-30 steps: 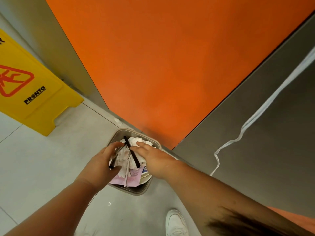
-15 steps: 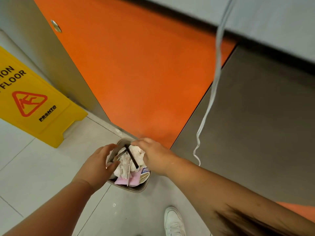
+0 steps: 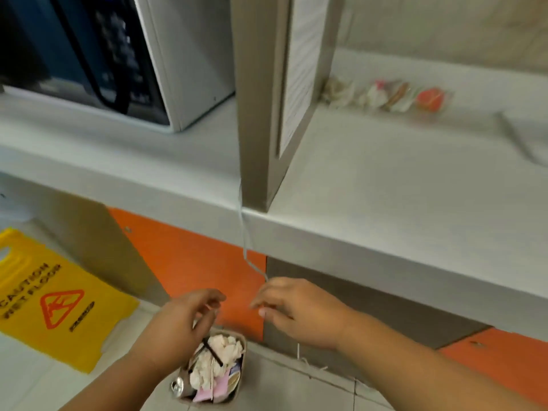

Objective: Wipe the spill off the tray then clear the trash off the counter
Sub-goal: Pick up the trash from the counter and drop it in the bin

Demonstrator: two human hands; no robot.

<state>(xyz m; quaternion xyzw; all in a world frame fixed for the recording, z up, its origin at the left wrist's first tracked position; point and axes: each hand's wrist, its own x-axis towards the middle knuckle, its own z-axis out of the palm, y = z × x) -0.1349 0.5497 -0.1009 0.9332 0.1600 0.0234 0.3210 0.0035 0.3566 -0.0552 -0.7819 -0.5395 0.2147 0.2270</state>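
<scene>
Step in hand: clearing trash. My left hand (image 3: 184, 318) and right hand (image 3: 296, 307) hover over the small grey floor bin (image 3: 229, 333) of crumpled tissues. The fingers of both hands are loosely curled and hold nothing. Crumpled pink-and-white wrappers (image 3: 385, 96) lie at the back of the pale grey tabletop (image 3: 385, 188). Next move, in my judgement: reach up and gather them.

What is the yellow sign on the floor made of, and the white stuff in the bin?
The yellow sign looks like smooth, slightly shiny moulded plastic: even colour, rounded edges. The white stuff in the bin looks like crumpled paper napkins, matt and creased; it could be tissue.
</scene>
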